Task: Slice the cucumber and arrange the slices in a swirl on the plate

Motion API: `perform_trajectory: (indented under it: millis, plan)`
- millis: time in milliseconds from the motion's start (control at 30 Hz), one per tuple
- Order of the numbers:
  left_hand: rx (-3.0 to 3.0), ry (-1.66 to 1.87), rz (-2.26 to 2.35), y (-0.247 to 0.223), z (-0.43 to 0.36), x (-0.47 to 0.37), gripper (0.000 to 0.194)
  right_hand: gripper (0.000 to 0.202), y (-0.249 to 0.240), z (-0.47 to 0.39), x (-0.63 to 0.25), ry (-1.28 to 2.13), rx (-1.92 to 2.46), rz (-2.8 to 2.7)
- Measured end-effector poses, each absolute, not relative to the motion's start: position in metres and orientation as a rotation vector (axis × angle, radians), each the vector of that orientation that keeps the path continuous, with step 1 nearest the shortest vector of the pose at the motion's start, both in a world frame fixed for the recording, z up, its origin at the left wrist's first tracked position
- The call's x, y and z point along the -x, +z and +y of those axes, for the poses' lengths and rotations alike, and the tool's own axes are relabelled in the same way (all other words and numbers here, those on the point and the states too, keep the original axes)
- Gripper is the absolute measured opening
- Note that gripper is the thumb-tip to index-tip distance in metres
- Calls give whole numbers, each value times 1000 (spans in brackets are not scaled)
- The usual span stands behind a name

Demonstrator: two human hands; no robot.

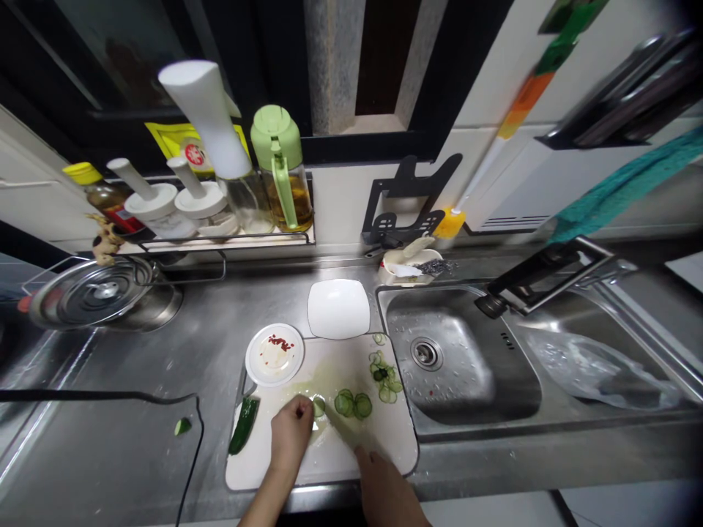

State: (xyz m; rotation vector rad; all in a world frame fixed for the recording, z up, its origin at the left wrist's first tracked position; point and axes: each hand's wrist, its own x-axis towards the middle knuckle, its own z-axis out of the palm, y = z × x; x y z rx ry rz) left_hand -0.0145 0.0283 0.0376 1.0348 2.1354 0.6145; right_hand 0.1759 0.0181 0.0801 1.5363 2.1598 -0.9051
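Steel tabletop point(137, 366) below a dark-framed window point(263, 58), sink point(466, 377) at right, pale cutting board point(326, 465) along the front. Right hand point(381, 479) closed around a knife point(343, 428), cucumber slices point(361, 405) just right of the blade; left hand point(291, 432) with fingers together beside another slice point(318, 407), impossible to tell whether gripping.

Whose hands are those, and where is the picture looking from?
No robot here: a person's two bare hands. A camera on their head looks forward and down. The right hand grips a long, flat-bladed metal knife. The left hand is close to a round, pale-green cucumber slice. Under them is a white rectangular cutting board; on it lie more thin green slices and a long, dark-green cucumber piece.
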Motion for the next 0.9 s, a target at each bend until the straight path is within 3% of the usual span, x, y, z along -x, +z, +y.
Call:
perform_trajectory:
  millis: [500, 900]
  plan:
    - [-1056, 589, 2137, 34, 29, 16, 29, 60, 78, 17, -173, -754, -1411, 2224]
    - [-1057, 632, 2126, 35, 29, 14, 27, 62, 80, 16, -179, -960, -1449, 2105]
